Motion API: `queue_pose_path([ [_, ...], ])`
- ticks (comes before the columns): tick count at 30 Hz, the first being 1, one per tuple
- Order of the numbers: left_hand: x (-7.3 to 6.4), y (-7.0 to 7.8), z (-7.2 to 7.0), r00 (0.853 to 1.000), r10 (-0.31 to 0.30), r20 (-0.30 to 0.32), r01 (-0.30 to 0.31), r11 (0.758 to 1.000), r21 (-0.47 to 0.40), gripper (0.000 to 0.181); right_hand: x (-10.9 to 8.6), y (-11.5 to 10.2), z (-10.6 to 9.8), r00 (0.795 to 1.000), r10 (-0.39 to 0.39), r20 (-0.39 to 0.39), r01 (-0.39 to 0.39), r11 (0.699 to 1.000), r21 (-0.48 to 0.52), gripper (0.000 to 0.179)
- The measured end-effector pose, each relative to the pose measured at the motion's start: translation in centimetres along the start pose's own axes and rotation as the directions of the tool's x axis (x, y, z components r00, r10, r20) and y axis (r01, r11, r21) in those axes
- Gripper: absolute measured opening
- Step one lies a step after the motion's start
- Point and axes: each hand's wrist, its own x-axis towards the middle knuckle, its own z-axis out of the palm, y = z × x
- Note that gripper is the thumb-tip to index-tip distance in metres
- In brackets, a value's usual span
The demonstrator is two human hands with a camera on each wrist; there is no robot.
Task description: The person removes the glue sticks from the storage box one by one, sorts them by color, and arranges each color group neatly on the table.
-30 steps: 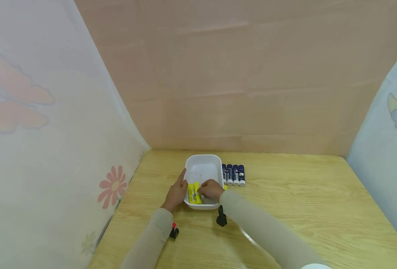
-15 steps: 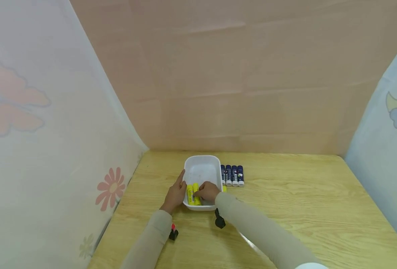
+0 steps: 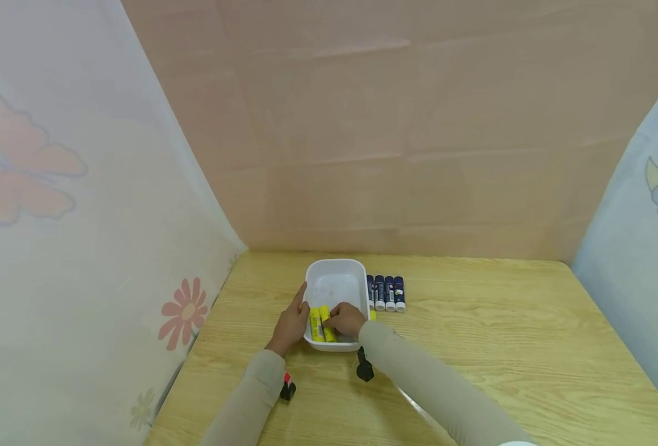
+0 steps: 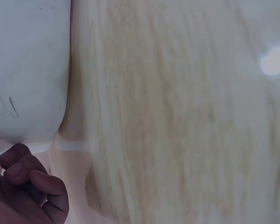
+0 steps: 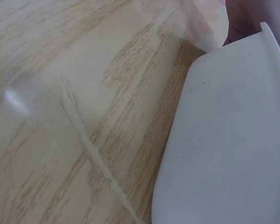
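Note:
A white plastic tray (image 3: 337, 347) stands on the wooden table, with two yellow glue sticks side by side in its near left part. My left hand (image 3: 290, 328) holds the tray's left side, thumb at the rim and index finger pointing forward along the wall. Its other fingers (image 4: 30, 179) appear curled by the tray's outer wall in the left wrist view. Inside the tray, my right hand (image 3: 347, 320) pinches the right-hand yellow glue stick (image 3: 328, 334), which leans slightly. The left-hand yellow glue stick (image 3: 316, 326) lies against it.
Several dark blue glue sticks (image 3: 390, 294) with white ends lie in a row just right of the tray. A yellow end (image 3: 373, 315) shows between the tray and my right sleeve. Black wrist devices (image 3: 365, 367) hang under both sleeves. Printed cloth walls enclose the table.
My right fingers have come further over the right-hand yellow glue stick, and its near end has turned slightly to the right. The left hand keeps its place on the tray.

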Motion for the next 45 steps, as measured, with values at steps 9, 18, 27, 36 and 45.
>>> queue_pose_path([
  [9,0.2,-0.2,0.2,1.0,0.022,-0.006,-0.022,1.0,-0.017,0.051,0.1,0.2,-0.1,1.0,-0.026,-0.009,0.026,1.0,0.01,0.037],
  [18,-0.1,-0.3,0.1,1.0,0.013,0.004,-0.012,1.0,-0.018,0.051,0.3,0.4,0.1,1.0,-0.018,-0.005,0.018,0.999,0.041,0.039],
  [27,0.0,-0.1,0.0,1.0,0.02,-0.001,-0.02,0.999,-0.033,0.052,-0.7,-0.3,-0.6,0.999,-0.036,0.034,0.033,0.994,0.101,0.041],
  [36,0.0,-0.5,-0.2,1.0,0.004,0.007,-0.004,1.0,-0.014,0.051,-0.7,-0.4,-0.4,0.996,-0.034,0.088,0.017,0.982,0.189,0.043],
  [45,0.0,-0.1,0.0,0.999,0.035,0.004,-0.035,0.999,-0.021,0.051,-0.1,0.2,-1.1,0.975,-0.093,0.203,0.016,0.936,0.353,0.045],
])
